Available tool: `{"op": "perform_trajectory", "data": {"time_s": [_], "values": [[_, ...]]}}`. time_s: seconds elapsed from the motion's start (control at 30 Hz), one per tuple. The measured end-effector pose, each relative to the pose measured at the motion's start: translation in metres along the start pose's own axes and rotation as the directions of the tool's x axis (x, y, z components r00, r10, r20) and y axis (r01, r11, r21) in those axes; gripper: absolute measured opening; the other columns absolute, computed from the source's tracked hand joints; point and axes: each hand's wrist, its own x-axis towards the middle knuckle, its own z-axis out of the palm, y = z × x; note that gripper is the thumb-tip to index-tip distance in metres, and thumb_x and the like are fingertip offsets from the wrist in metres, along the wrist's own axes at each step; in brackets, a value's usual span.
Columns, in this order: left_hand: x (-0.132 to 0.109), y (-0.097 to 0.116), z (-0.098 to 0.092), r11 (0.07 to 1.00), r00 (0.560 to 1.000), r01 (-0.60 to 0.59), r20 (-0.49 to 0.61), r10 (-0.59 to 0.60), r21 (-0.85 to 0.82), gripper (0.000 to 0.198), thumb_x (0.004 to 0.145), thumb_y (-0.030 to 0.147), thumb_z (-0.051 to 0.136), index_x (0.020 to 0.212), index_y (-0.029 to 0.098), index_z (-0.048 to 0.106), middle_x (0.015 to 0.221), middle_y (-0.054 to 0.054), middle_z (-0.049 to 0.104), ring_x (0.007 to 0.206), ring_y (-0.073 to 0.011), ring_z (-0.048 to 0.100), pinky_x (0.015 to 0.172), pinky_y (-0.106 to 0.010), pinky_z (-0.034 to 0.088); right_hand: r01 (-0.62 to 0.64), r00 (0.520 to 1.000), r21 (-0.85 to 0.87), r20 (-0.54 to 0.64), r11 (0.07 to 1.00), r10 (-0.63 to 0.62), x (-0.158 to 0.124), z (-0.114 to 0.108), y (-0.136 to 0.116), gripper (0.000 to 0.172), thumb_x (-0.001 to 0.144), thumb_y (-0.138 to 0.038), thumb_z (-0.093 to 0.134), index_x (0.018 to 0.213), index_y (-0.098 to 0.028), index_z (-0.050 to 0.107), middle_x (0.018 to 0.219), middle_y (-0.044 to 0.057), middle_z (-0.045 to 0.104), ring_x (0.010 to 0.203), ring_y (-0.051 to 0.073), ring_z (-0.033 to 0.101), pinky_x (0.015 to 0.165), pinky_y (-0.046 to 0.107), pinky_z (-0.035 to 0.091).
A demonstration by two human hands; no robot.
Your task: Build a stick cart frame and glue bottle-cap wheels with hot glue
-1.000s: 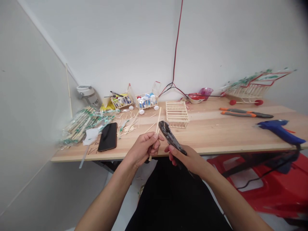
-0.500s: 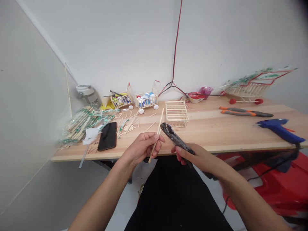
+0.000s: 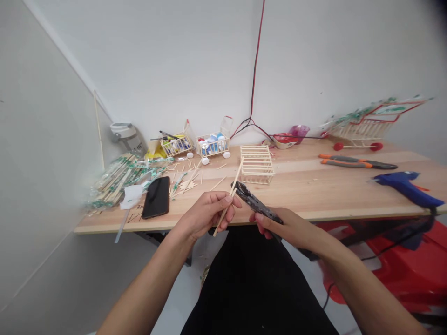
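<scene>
My left hand (image 3: 206, 216) is shut on a thin bamboo stick (image 3: 236, 175), which angles up and to the right out of my fingers. My right hand (image 3: 279, 228) grips a dark metal cutting plier (image 3: 253, 201), held nearly level. The plier's jaw end sits right beside the stick, just above my left fingertips. It appears to touch the stick, but I cannot tell whether the stick lies between the jaws.
The wooden table edge (image 3: 296, 217) runs in front of me. On it are a black phone (image 3: 156, 197), a stick-built cage frame (image 3: 256, 165), loose sticks, orange-handled pliers (image 3: 356, 163) and a blue glue gun (image 3: 405, 188). Small stick carts stand along the back. A red stool (image 3: 412, 274) sits below right.
The plier has swung from a steep slant to nearly level, and my right hand has moved right. The stick now leans further right, with the plier's jaw end against it.
</scene>
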Motion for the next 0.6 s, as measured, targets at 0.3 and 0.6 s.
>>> {"op": "perform_trajectory", "data": {"time_s": [0.3,0.6], "values": [[0.0022,0.0007,0.0026,0.998,0.997,0.054,0.046,-0.055,0.029,0.035,0.081,0.044,0.070,0.089,0.010,0.067,0.055,0.003,0.056,0.036,-0.0058,0.046,0.033,-0.016,0.034,0.005,1.000,-0.007,0.017,1.000,-0.005,0.0012,-0.0029,-0.0079,0.053,0.090,-0.066,0.043,0.075,-0.018,0.060,0.067,0.004,0.064,0.061,0.016,0.057,0.056,0.027,0.041],[0.0015,0.0054,-0.0043,0.992,0.989,0.109,0.089,-0.114,0.063,0.036,0.084,0.042,0.068,0.099,0.009,0.069,0.055,0.002,0.056,0.036,-0.0052,0.047,0.033,-0.015,0.036,-0.016,0.999,0.020,0.028,1.000,0.016,-0.0010,-0.0066,-0.0101,0.049,0.087,-0.065,0.050,0.071,-0.020,0.058,0.062,0.003,0.062,0.054,0.015,0.056,0.050,0.027,0.040]]}}
